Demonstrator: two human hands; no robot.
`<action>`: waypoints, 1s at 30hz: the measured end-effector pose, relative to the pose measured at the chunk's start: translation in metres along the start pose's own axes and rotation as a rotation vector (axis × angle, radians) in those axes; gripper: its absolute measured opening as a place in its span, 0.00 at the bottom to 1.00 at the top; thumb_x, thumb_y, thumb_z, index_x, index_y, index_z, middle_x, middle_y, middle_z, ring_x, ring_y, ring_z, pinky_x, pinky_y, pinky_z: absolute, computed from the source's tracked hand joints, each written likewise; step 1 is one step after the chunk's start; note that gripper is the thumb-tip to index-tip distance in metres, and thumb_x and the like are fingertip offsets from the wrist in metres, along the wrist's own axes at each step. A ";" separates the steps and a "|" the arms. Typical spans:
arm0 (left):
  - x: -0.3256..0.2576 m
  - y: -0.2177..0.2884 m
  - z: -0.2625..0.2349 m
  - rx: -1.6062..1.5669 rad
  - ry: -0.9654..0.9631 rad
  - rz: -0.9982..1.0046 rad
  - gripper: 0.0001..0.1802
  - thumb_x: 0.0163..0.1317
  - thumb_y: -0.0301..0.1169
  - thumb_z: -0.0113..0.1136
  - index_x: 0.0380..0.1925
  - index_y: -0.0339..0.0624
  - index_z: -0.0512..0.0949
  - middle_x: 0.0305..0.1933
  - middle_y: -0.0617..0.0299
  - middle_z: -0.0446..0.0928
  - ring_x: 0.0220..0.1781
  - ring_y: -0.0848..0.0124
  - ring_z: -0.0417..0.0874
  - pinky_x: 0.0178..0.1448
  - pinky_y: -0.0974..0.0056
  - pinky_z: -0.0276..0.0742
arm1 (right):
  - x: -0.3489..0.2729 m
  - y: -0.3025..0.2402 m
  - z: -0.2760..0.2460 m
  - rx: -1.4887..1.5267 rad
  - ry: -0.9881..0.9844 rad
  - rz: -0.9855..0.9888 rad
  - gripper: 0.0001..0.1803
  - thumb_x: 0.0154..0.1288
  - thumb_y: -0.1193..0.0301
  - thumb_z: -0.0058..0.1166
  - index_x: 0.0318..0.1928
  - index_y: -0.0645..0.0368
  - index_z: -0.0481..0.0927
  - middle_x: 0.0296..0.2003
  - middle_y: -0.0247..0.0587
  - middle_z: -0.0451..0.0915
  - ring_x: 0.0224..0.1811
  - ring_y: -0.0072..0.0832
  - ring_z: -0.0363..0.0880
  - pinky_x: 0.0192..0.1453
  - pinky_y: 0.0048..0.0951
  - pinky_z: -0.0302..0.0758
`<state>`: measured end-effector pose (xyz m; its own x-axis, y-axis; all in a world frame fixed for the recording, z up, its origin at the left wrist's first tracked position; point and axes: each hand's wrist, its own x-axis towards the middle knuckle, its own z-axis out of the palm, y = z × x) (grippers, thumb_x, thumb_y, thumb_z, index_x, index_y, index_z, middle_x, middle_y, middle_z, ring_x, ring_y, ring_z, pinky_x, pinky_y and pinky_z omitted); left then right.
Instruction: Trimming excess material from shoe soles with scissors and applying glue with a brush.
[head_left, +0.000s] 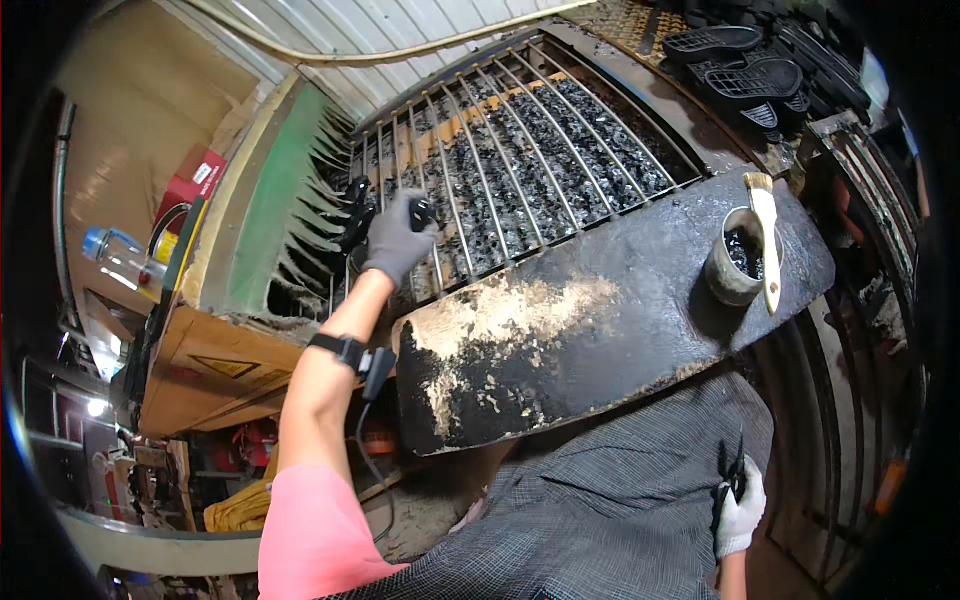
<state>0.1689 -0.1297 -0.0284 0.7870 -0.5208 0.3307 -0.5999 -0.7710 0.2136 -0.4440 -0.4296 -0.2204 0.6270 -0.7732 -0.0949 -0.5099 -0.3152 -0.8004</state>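
My left hand (398,240), in a grey glove, is over the left end of a rack of metal bars (520,150). Its fingers close around a small black piece (424,212), whose kind I cannot make out. Several black pieces (358,212) stand just left of it, by a torn fringe curtain (310,215). My right hand (742,512), in a white glove, is low at the right, beside the dark checked apron (600,500). It is closed on a dark, thin, pointed object (735,475), partly hidden by the fingers.
A blackened, worn board (620,320) lies before the bars. On its right, a cup (735,275) of black, glossy liquid has a white-handled brush (767,235) against it. Black shoe soles (750,78) are piled far right. A green-panelled box (265,190) and a plastic bottle (120,262) are left.
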 end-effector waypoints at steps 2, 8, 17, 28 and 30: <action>-0.010 0.014 -0.048 -0.550 0.216 0.096 0.25 0.59 0.32 0.70 0.56 0.40 0.75 0.50 0.55 0.87 0.50 0.63 0.89 0.58 0.58 0.84 | 0.005 -0.006 -0.001 0.054 -0.020 -0.012 0.30 0.59 0.80 0.59 0.65 0.67 0.77 0.56 0.52 0.83 0.54 0.37 0.83 0.62 0.33 0.76; -0.094 0.171 -0.152 -1.561 -0.121 0.134 0.37 0.53 0.34 0.67 0.64 0.35 0.70 0.61 0.38 0.78 0.63 0.45 0.81 0.71 0.42 0.76 | 0.044 -0.029 -0.001 0.246 -0.031 -0.019 0.27 0.71 0.77 0.50 0.69 0.66 0.71 0.48 0.42 0.82 0.44 0.26 0.81 0.50 0.25 0.78; -0.170 0.304 0.006 -1.890 -1.130 -0.300 0.36 0.55 0.36 0.63 0.64 0.31 0.71 0.59 0.32 0.80 0.53 0.48 0.88 0.60 0.50 0.86 | 0.041 -0.216 -0.069 0.820 -0.232 -0.111 0.08 0.75 0.72 0.48 0.48 0.62 0.74 0.21 0.31 0.74 0.16 0.18 0.69 0.21 0.21 0.66; -0.175 0.374 0.018 -1.586 -1.236 0.001 0.40 0.54 0.33 0.70 0.68 0.31 0.69 0.60 0.48 0.82 0.56 0.62 0.86 0.66 0.60 0.79 | 0.055 -0.214 -0.051 1.104 0.189 -0.514 0.18 0.73 0.68 0.54 0.58 0.65 0.75 0.36 0.35 0.78 0.35 0.24 0.78 0.44 0.25 0.78; -0.181 0.371 0.024 -1.622 -1.253 -0.067 0.37 0.55 0.32 0.70 0.66 0.33 0.71 0.58 0.53 0.82 0.55 0.66 0.85 0.65 0.62 0.78 | 0.062 -0.210 -0.035 0.891 0.285 -0.439 0.20 0.69 0.80 0.48 0.61 0.66 0.69 0.27 0.35 0.75 0.26 0.20 0.74 0.33 0.23 0.74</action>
<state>-0.1931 -0.3303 -0.0313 0.0331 -0.9706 -0.2384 0.4314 -0.2013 0.8794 -0.3188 -0.4310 -0.0376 0.4309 -0.8264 0.3625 0.4241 -0.1691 -0.8897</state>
